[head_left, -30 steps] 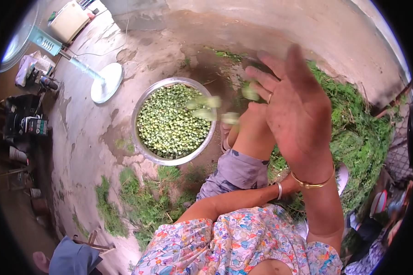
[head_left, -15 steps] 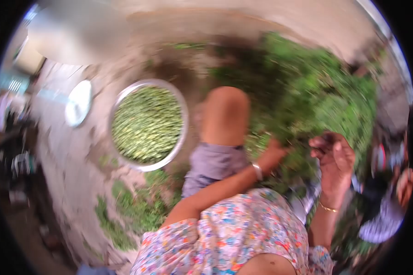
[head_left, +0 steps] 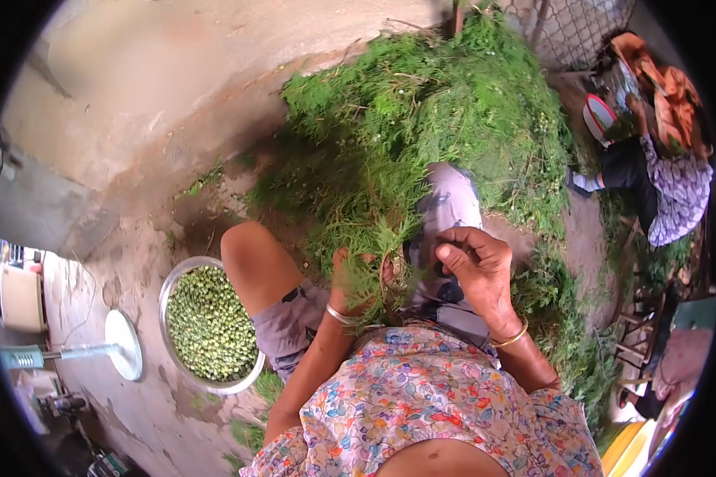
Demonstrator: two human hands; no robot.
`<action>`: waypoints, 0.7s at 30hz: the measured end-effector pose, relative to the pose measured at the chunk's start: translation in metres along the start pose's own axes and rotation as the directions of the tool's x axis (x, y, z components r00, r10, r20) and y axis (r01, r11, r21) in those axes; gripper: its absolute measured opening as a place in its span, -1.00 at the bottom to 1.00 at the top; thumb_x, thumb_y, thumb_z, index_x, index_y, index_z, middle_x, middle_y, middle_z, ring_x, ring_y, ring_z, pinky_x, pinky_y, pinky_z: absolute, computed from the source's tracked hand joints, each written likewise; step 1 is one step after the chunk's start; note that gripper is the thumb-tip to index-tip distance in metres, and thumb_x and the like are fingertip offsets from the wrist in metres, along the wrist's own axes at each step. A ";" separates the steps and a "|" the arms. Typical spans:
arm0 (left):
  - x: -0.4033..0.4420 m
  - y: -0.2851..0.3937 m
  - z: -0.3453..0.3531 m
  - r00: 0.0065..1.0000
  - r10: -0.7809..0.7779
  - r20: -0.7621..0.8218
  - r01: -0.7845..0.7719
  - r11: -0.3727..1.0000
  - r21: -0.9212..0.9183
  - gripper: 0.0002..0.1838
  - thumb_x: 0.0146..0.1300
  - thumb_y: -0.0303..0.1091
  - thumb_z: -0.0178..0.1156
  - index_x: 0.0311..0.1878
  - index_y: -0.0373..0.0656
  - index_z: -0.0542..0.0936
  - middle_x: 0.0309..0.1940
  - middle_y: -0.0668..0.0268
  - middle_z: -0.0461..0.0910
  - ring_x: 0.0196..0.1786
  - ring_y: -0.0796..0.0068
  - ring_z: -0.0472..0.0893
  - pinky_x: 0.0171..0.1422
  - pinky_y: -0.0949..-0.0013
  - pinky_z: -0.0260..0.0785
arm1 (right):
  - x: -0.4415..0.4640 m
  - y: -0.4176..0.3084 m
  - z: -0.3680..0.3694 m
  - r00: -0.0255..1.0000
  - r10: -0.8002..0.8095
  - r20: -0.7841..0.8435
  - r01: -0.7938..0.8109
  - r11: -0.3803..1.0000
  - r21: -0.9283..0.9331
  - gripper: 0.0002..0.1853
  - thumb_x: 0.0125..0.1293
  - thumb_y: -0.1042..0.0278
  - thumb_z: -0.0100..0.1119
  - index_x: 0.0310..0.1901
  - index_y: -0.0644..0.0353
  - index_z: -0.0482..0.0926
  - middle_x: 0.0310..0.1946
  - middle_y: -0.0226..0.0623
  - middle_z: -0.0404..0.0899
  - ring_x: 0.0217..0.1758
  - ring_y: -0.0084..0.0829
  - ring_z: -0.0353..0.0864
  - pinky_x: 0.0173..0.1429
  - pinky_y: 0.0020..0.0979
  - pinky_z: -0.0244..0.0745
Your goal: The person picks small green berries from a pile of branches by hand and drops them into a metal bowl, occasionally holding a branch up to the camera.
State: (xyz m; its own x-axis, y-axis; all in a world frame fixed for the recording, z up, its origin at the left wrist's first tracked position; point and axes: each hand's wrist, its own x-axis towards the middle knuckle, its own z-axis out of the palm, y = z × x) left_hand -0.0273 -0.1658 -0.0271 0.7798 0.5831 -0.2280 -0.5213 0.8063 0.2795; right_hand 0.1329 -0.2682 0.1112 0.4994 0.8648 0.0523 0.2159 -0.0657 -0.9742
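My left hand [head_left: 352, 280], with a silver bangle at its wrist, is closed around a leafy green branch [head_left: 386, 253] in front of my lap. To its right, my right hand [head_left: 479, 269] is raised over my leg, gold bangle at the wrist. Its fingers are curled in toward the thumb; what they hold, if anything, is hidden. A large heap of green branches [head_left: 453, 103] lies beyond my knees. At the left, beside my bare knee, a round metal basin [head_left: 167, 318] is filled with small green pods.
A pedestal fan's white base [head_left: 124, 345] stands left of the basin. At the upper right another person [head_left: 680, 191] sits near a red-rimmed white bowl [head_left: 599, 118] and an orange cloth [head_left: 660, 87]. A wall runs along the upper left. Loose greenery lies along the right.
The view has swung right. My right hand, earlier spread with green pods in the air near the basin, is now curled over my lap. My left hand now shows with the branch.
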 end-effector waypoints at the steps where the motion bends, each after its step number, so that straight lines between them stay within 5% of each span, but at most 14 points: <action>1: 0.002 -0.002 0.001 0.989 0.085 -0.122 -0.069 0.990 0.125 -0.49 0.27 0.12 -0.13 -0.19 -0.22 0.45 -0.44 0.23 0.42 -0.40 0.33 0.36 -0.25 0.30 0.23 | 0.001 -0.004 -0.001 1.000 0.001 -0.012 -0.001 1.000 0.004 -0.84 0.17 0.49 0.27 -0.24 0.36 0.59 -0.49 -0.45 0.60 -0.50 -0.73 0.47 -0.42 -0.65 0.39; 4: -0.005 -0.003 0.034 0.932 0.191 -0.308 -0.113 0.960 0.256 -0.58 0.28 -0.02 -0.06 -0.16 -0.25 0.50 -0.48 0.23 0.48 -0.46 0.33 0.44 -0.30 0.33 0.30 | 0.003 -0.013 -0.004 0.987 -0.041 -0.155 0.063 0.988 0.141 -0.77 0.14 0.38 0.33 -0.24 0.35 0.59 -0.52 -0.44 0.58 -0.53 -0.70 0.44 -0.43 -0.61 0.39; 5: -0.008 -0.001 0.047 0.936 0.320 -0.146 -0.148 0.734 0.662 -0.66 0.26 -0.14 0.01 -0.17 -0.25 0.52 -0.45 0.24 0.50 -0.42 0.35 0.48 -0.29 0.35 0.33 | 0.004 -0.012 -0.004 0.979 -0.147 -0.143 0.157 0.986 0.057 -0.73 0.12 0.34 0.35 -0.24 0.35 0.59 -0.53 -0.39 0.58 -0.52 -0.67 0.45 -0.42 -0.58 0.40; 6: -0.009 0.002 0.052 0.932 0.357 0.063 -0.196 0.349 0.916 -0.75 0.23 -0.26 0.08 -0.18 -0.25 0.55 -0.41 0.25 0.52 -0.39 0.38 0.52 -0.27 0.37 0.36 | 0.004 -0.012 -0.005 0.961 -0.249 -0.122 0.248 0.968 -0.029 -0.70 0.10 0.30 0.38 -0.24 0.35 0.58 -0.54 -0.35 0.58 -0.52 -0.63 0.47 -0.42 -0.55 0.41; 7: -0.009 0.007 0.041 0.820 0.327 0.470 -0.370 -0.322 0.871 -0.77 0.12 -0.43 0.22 -0.14 -0.26 0.57 -0.35 0.27 0.56 -0.32 0.44 0.55 -0.21 0.39 0.38 | 0.004 -0.020 -0.009 0.973 -0.228 -0.034 0.220 0.963 -0.155 -0.62 0.06 0.20 0.41 -0.22 0.36 0.58 -0.52 -0.21 0.59 -0.51 -0.52 0.54 -0.42 -0.48 0.45; 8: -0.008 0.005 0.047 0.823 0.315 0.472 -0.376 -0.319 0.870 -0.77 0.12 -0.43 0.22 -0.14 -0.26 0.57 -0.35 0.27 0.56 -0.32 0.44 0.55 -0.21 0.39 0.38 | 0.004 -0.030 -0.011 0.971 -0.235 0.028 0.234 0.932 -0.278 -0.55 0.04 0.14 0.41 -0.20 0.38 0.56 -0.45 -0.10 0.61 -0.48 -0.37 0.59 -0.37 -0.38 0.48; 10: -0.008 0.000 0.060 0.679 0.454 0.577 -0.464 -0.343 0.817 -0.70 0.01 -0.55 0.19 -0.11 -0.21 0.62 -0.25 0.31 0.62 -0.23 0.40 0.59 -0.10 0.37 0.39 | 0.007 -0.014 -0.012 0.961 -0.235 0.143 0.271 0.894 -0.357 -0.55 0.01 0.21 0.40 -0.17 0.40 0.55 -0.41 -0.03 0.60 -0.42 -0.22 0.61 -0.29 -0.31 0.49; 11: -0.007 -0.003 0.055 0.827 0.463 0.318 -0.402 0.093 0.911 -0.64 -0.04 -0.54 0.22 -0.07 -0.20 0.61 -0.20 0.25 0.62 -0.22 0.31 0.58 -0.03 0.33 0.37 | 0.006 -0.012 -0.013 0.964 -0.229 0.136 0.263 0.895 -0.360 -0.55 0.01 0.21 0.40 -0.17 0.40 0.55 -0.41 -0.03 0.60 -0.42 -0.22 0.61 -0.29 -0.31 0.49; 12: -0.007 -0.004 0.051 0.832 0.455 0.317 -0.400 0.096 0.912 -0.64 -0.04 -0.54 0.22 -0.07 -0.20 0.61 -0.20 0.25 0.62 -0.22 0.31 0.58 -0.03 0.33 0.37 | 0.005 -0.010 -0.014 0.981 -0.098 0.168 0.149 0.935 -0.322 -0.57 -0.01 0.26 0.38 -0.16 0.41 0.55 -0.41 -0.01 0.59 -0.39 -0.20 0.61 -0.24 -0.30 0.49; 14: -0.008 -0.004 0.048 0.724 0.470 0.504 -0.424 -0.273 0.864 -0.62 0.00 -0.55 0.20 -0.03 -0.20 0.58 -0.14 0.28 0.58 -0.20 0.38 0.57 -0.10 0.39 0.39 | 0.002 -0.005 -0.017 0.979 0.039 0.202 0.022 0.957 -0.288 -0.59 -0.02 0.32 0.36 -0.16 0.41 0.55 -0.41 0.01 0.58 -0.35 -0.17 0.62 -0.20 -0.30 0.49; 18: -0.018 -0.005 0.041 0.772 0.422 0.475 -0.269 -0.459 0.847 -0.59 0.04 -0.54 0.18 0.03 -0.09 0.58 -0.05 0.32 0.52 0.07 0.29 0.41 0.26 0.26 0.10 | 0.000 0.002 -0.024 0.953 0.092 0.288 -0.010 0.962 -0.274 -0.58 -0.04 0.45 0.23 -0.07 0.36 0.52 -0.36 -0.02 0.59 -0.28 -0.26 0.62 -0.15 -0.33 0.49; 19: -0.013 -0.010 0.024 0.802 0.521 0.292 -0.356 0.025 0.934 -0.55 0.04 -0.57 0.14 0.06 -0.07 0.57 -0.04 0.34 0.52 0.06 0.32 0.41 0.25 0.27 0.09 | -0.001 0.005 -0.025 0.929 0.136 0.345 -0.052 0.969 -0.242 -0.56 -0.04 0.48 0.18 -0.03 0.35 0.51 -0.34 -0.04 0.59 -0.27 -0.30 0.61 -0.13 -0.34 0.49; 20: -0.010 -0.013 0.020 0.854 0.514 0.083 -0.377 0.501 0.779 -0.51 0.04 -0.60 0.10 0.09 -0.04 0.55 -0.03 0.35 0.52 0.05 0.34 0.41 0.25 0.28 0.08 | -0.004 0.008 -0.025 0.930 0.145 0.339 -0.062 0.968 -0.244 -0.56 -0.04 0.48 0.18 -0.03 0.35 0.51 -0.34 -0.04 0.59 -0.27 -0.30 0.61 -0.13 -0.34 0.49; 21: -0.013 -0.009 0.020 0.804 0.505 0.315 -0.285 -0.138 0.949 -0.46 0.07 -0.59 0.09 0.17 0.01 0.49 -0.04 0.37 0.53 0.03 0.35 0.43 0.21 0.27 0.08 | -0.005 0.012 -0.024 0.938 0.118 0.325 -0.043 0.973 -0.227 -0.56 -0.04 0.50 0.15 -0.02 0.35 0.49 -0.36 -0.08 0.59 -0.28 -0.33 0.60 -0.13 -0.36 0.48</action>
State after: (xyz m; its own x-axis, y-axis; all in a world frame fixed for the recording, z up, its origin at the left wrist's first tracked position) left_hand -0.0261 -0.1826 -0.0080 0.4730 0.8444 0.2514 0.1790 -0.3714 0.9110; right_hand 0.1533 -0.2853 0.1046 0.2213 0.9655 -0.1371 0.3790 -0.2147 -0.9001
